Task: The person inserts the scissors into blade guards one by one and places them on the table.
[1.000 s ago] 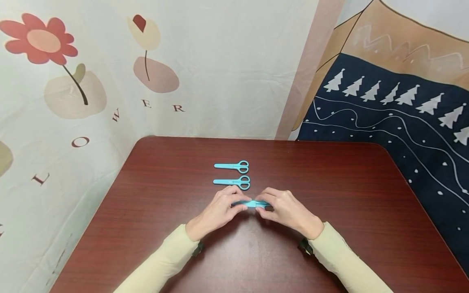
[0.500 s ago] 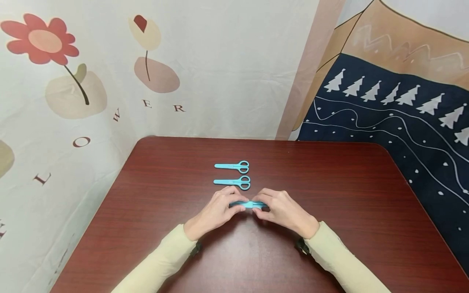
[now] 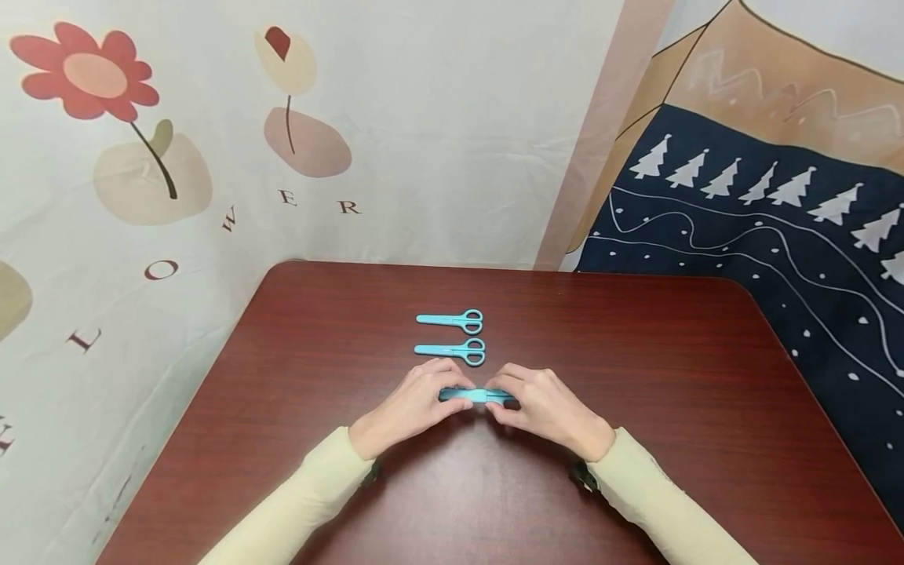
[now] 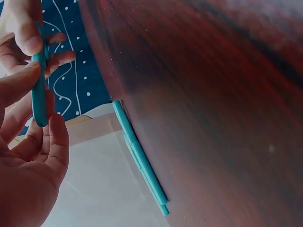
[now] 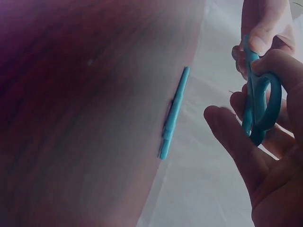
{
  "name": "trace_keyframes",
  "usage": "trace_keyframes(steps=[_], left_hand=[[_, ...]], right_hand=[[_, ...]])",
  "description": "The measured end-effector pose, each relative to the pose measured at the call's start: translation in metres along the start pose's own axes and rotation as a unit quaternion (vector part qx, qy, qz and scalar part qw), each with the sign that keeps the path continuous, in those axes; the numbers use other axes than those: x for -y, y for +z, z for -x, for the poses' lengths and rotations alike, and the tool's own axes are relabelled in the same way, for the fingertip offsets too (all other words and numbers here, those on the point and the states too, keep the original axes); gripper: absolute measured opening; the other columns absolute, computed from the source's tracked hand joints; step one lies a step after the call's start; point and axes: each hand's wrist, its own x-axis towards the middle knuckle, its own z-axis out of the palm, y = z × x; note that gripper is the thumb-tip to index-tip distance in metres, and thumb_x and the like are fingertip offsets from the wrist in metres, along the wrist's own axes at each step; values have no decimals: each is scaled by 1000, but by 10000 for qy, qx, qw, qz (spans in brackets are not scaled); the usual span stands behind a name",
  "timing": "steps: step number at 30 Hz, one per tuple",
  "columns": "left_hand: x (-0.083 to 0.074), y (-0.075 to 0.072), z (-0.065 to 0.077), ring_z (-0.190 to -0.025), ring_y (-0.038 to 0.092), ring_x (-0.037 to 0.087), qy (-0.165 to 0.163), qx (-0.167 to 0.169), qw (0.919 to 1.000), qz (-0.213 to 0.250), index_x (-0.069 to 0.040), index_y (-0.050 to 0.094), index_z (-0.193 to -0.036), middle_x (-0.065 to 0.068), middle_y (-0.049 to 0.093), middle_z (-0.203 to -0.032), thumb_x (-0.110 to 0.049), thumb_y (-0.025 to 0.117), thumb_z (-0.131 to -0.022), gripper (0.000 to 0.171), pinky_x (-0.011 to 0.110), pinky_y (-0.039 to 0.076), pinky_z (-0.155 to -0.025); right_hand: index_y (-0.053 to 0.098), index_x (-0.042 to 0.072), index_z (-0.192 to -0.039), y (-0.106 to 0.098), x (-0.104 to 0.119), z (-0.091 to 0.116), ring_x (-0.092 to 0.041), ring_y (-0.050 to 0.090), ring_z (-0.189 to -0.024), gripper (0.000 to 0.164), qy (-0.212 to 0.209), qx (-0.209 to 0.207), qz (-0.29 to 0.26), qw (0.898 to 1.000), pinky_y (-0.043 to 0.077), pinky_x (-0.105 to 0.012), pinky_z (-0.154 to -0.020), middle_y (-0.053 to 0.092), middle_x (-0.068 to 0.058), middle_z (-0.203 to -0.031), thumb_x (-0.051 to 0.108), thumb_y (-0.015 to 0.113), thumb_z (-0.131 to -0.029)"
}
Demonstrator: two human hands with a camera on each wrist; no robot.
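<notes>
Both hands hold one pair of light-blue scissors [image 3: 478,395] crosswise, just above the table as the wrist views show it. My left hand [image 3: 413,402] pinches the blade end between thumb and fingers. At the handle end, my right hand [image 3: 552,405] pinches it near the finger loops; a loop of the scissors [image 5: 273,106] shows in the right wrist view. Beyond the hands lie two matching scissors, the nearer scissors [image 3: 432,350] and the farther scissors [image 3: 435,320], parallel, blades to the left and loops to the right.
The dark red-brown wooden table [image 3: 636,353] has rounded far corners. A pale printed cloth [image 3: 438,157] with flowers and letters hangs behind it. To the right hangs a navy cloth [image 3: 713,243] with white trees.
The hands and the held scissors have shifted slightly to the left. Both hands keep their grip. The two scissors on the table stay where they lay; the head view has turned a little.
</notes>
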Motion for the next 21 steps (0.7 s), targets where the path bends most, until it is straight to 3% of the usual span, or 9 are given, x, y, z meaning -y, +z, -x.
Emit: trace_keyframes(steps=[4, 12, 21], left_hand=[[0, 0, 2, -85, 58, 11, 54, -83, 9999, -138, -12, 80, -101, -7, 65, -94, -15, 82, -91, 11, 25, 50, -74], [-1, 2, 3, -78, 52, 12, 450, -413, 9945, -851, -12, 80, -98, -2, 62, -86, -14, 85, -87, 12, 24, 46, -69], [5, -4, 4, -80, 54, 13, -112, -366, 9978, -551, -11, 80, -98, -6, 58, -84, -13, 86, -85, 15, 27, 47, -70]], right_hand=[[76, 14, -100, 1, 2, -1, -5, 60, -68, 17, 106, -25, 204, 9997, 49, -17, -59, 68, 5, -97, 19, 85, -86], [76, 15, -103, 2, 2, -1, -7, 65, -80, 21, 324, -23, 419, 9986, 55, -24, -63, 68, 4, -106, 26, 84, -88], [74, 14, -117, -12, -4, 9, -13, 66, -111, 35, 732, 88, 96, 9972, 57, -36, -90, 66, 3, -126, 39, 76, -94]])
